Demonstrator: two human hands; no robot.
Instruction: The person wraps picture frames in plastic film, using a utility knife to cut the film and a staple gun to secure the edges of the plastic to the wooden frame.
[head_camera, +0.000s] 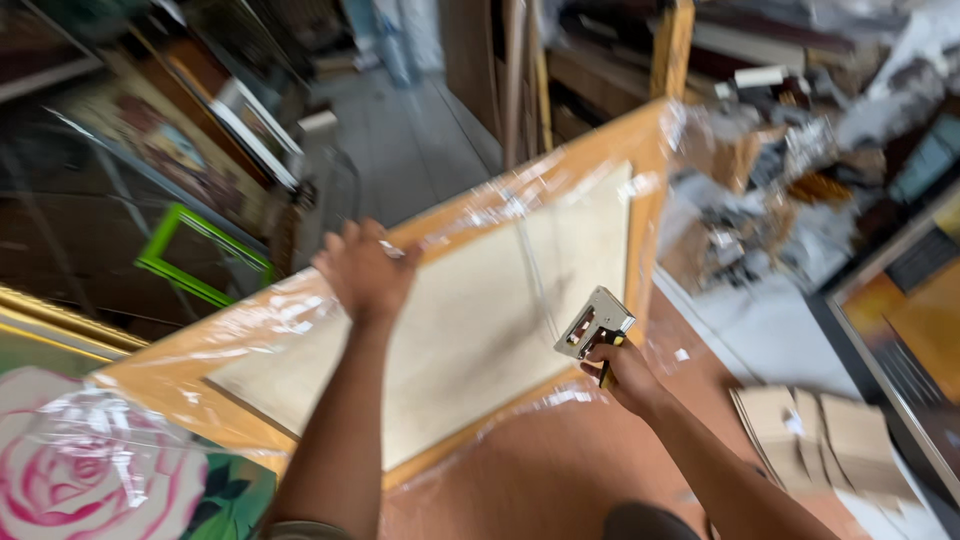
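Head view, looking down over both forearms; picture slightly blurred. A large wooden frame (470, 290) lies back side up, tilted across the middle of the view; pale backing board inside an orange-tan wood border; clear plastic film (510, 200) is wrapped loosely over the border and corners, crinkled and shiny. The frame rests on a reddish-brown worktop (560, 470), its far corner raised toward the upper right.

Left hand (362, 272) sits on the frame's upper long edge, fingers curled over the rim and film, grip closed on the frame edge. Right hand (625, 375) is at the lower right side of the frame; grip clamped around the handle of a metal staple gun (592, 325); the silver head of the tool points up and left, just beside the inner edge of the border and close to the backing board; whether it touches the board, cannot tell.

Around: a painting of a pink rose (90, 470) under plastic at lower left, partly beneath the frame's near corner; a bright green empty frame (200, 255) standing at left among dark framed pictures; a stack of cardboard pieces (820, 440) on the worktop at lower right, well apart from the right hand; a framed orange picture (915, 320) at the far right edge; cluttered shelves behind.
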